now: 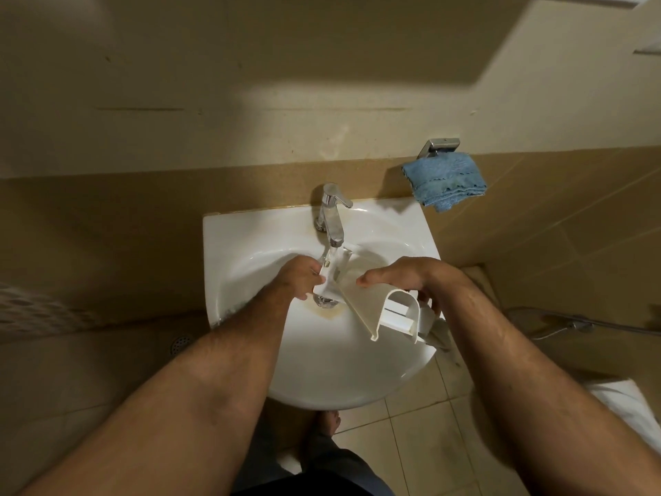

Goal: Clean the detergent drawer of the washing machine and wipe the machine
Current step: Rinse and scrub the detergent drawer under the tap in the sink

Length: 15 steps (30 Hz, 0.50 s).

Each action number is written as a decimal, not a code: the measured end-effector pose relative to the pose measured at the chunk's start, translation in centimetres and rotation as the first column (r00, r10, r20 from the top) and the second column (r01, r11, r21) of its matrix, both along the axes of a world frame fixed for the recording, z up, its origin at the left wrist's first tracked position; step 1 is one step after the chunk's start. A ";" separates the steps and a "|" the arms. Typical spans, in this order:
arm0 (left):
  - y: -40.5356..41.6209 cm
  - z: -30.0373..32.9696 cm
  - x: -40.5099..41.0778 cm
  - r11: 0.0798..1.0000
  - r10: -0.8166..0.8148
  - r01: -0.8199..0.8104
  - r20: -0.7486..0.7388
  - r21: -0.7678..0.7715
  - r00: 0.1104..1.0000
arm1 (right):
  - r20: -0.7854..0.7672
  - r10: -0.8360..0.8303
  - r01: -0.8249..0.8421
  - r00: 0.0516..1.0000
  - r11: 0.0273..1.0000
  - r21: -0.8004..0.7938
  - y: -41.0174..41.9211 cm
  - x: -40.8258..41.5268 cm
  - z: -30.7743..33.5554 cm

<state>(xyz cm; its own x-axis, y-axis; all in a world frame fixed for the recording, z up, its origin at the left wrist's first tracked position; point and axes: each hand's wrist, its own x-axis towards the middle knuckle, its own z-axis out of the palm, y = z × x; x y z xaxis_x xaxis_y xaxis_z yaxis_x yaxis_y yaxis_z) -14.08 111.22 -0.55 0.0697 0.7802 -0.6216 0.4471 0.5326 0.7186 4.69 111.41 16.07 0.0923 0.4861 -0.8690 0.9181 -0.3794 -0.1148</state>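
Head view, looking down into a white sink [246, 352]. Held over the basin: a white plastic detergent drawer [372, 302], tilted, long flat side facing up, with a curved front panel and open compartments toward the right end (inner details too small to make out). Far end of the drawer right under the spout of a chrome tap [331, 216], with a thin stream of water falling onto it. Left hand [300, 277] curled around the drawer's narrow far end, near the drain. Right hand [404, 277] gripping the wider front end, thumb stretched along the top edge, fingers wrapped behind and below. Brownish staining around the drain and behind the tap base. Sink mounted against a beige wall, upper part pale, lower part a darker tan band of tile. Blue cloth [445, 182] draped over a metal holder [440, 146] on the wall, up and to the right of the sink. Beige floor tiles below, a round floor drain [181, 343] at left, a hose [572, 325] lying at right, and a bare foot [327, 424] just under the basin rim.
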 end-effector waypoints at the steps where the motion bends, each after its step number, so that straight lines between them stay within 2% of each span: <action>1: -0.1 0.0 -0.1 0.999 -0.034 0.033 -0.035 -0.019 0.999 | 0.007 0.015 -0.015 1.000 1.000 0.012 -0.2 0.0 -0.1; 4: -0.4 0.3 -0.2 0.998 -0.055 0.052 -0.069 -0.042 0.996 | 0.032 0.062 -0.065 0.998 0.994 0.091 -0.6 0.2 -1.2; 6: -0.3 0.5 -0.2 0.997 0.010 -0.005 0.050 -0.081 0.999 | 0.051 0.087 -0.094 0.995 0.986 0.141 -0.9 -0.1 -1.8; 9: -0.3 1.1 -0.5 0.984 0.131 -0.103 0.194 -0.148 0.972 | 0.181 0.204 -0.238 0.962 0.952 0.194 -2.0 -0.7 -2.3; 12: -0.4 1.4 -0.7 0.978 0.181 -0.152 0.222 -0.144 0.958 | 0.279 0.297 -0.369 0.913 0.893 0.257 -3.6 -1.6 -3.3; 15: -0.4 1.0 -0.8 0.967 0.250 -0.227 0.249 -0.118 0.936 | 0.326 0.296 -0.402 0.898 0.853 0.333 -5.4 -2.5 -4.5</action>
